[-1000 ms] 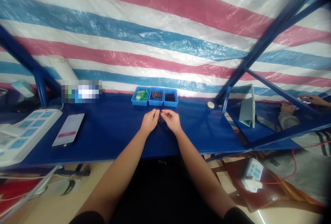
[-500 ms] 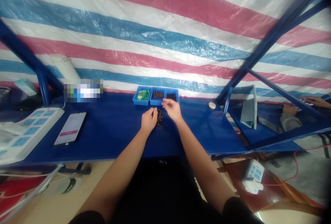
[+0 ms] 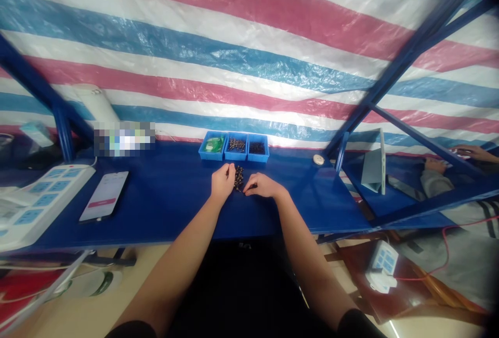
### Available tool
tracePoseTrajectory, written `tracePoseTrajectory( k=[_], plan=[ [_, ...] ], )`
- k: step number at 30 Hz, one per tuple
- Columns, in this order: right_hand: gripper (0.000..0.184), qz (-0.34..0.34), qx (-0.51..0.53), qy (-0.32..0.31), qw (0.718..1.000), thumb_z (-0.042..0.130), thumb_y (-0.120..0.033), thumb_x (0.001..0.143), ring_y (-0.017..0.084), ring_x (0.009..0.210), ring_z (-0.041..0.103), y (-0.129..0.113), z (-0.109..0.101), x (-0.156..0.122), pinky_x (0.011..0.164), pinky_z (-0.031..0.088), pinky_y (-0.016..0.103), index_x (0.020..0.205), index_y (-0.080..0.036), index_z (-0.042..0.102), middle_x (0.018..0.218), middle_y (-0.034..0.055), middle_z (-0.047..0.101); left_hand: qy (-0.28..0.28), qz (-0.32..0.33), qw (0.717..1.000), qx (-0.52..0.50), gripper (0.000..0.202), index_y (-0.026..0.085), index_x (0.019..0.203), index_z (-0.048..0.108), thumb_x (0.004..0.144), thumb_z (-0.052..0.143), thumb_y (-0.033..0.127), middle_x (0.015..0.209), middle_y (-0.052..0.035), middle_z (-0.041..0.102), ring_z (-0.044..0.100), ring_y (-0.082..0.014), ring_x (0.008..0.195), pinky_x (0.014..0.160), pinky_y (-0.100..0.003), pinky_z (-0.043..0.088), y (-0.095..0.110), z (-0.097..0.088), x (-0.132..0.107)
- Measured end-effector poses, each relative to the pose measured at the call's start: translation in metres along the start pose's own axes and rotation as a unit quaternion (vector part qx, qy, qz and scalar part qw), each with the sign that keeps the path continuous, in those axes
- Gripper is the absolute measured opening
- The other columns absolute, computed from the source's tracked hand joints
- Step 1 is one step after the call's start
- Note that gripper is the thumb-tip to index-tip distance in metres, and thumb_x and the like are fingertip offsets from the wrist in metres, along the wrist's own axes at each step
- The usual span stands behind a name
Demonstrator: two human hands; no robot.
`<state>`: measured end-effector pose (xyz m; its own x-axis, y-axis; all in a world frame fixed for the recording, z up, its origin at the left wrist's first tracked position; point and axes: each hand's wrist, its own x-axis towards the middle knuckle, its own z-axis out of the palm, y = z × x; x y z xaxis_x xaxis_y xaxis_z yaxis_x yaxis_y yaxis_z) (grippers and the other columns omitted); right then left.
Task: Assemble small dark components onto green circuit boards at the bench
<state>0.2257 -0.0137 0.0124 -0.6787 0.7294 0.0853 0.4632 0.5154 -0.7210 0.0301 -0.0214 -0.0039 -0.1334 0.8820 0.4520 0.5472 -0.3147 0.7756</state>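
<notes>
My left hand [image 3: 222, 182] rests on the blue table [image 3: 167, 197], its fingers curled in a pinch beside a small pile of dark parts [image 3: 238, 178]. My right hand [image 3: 262, 186] lies on the table just right of the pile, fingertips pinched at the pile's lower edge. What either pinch holds is too small to make out. Behind the hands stand three small blue bins [image 3: 234, 146]: the left one holds green pieces, the middle and right ones hold dark small parts.
A phone [image 3: 103, 195] with a lit screen lies left of the hands, and a white power strip [image 3: 37, 202] lies at the far left. A small round white object [image 3: 318, 159] sits at the table's right. Another person's hands [image 3: 468, 152] work at the neighbouring bench.
My right hand went back to the blue bins half a second ago and has now come down to the pile. My left hand stayed beside the pile.
</notes>
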Motion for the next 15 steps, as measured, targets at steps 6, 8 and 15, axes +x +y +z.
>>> tracePoseTrajectory(
  k=[6,8,15],
  plan=[
    [0.016,0.070,0.074,0.198,0.975,0.063,-0.032,0.084,0.016,0.074,0.064,-0.004,0.005,0.005,0.073,0.048,0.028,0.084,-0.020,0.073,0.083,0.0020,0.073,-0.048,0.049,0.998,-0.007,0.027,0.021,0.088,0.066,0.094,0.048,0.039,0.074,-0.0011,0.067,0.061,-0.0152,0.068,0.066,-0.025,0.046,0.001,0.001,-0.001],
    [0.018,0.068,0.094,0.265,0.957,0.062,-0.034,0.084,0.015,0.073,0.064,-0.006,0.009,0.009,0.073,0.049,0.028,0.085,-0.019,0.072,0.084,0.0025,0.072,-0.074,0.072,0.995,-0.013,0.023,0.022,0.100,0.066,0.092,0.052,0.038,0.084,-0.0027,0.070,0.064,-0.0166,0.074,0.071,-0.027,0.048,0.001,0.002,0.000],
    [0.028,0.047,0.171,0.367,0.913,0.061,-0.045,0.084,0.018,0.072,0.064,-0.008,0.027,0.015,0.071,0.052,0.030,0.087,-0.018,0.069,0.084,0.0057,0.071,-0.094,0.075,0.992,-0.041,0.021,0.022,0.100,0.065,0.091,0.053,0.037,0.085,-0.0032,0.071,0.066,-0.0176,0.076,0.071,-0.028,0.051,-0.002,0.005,-0.001]
  ],
)
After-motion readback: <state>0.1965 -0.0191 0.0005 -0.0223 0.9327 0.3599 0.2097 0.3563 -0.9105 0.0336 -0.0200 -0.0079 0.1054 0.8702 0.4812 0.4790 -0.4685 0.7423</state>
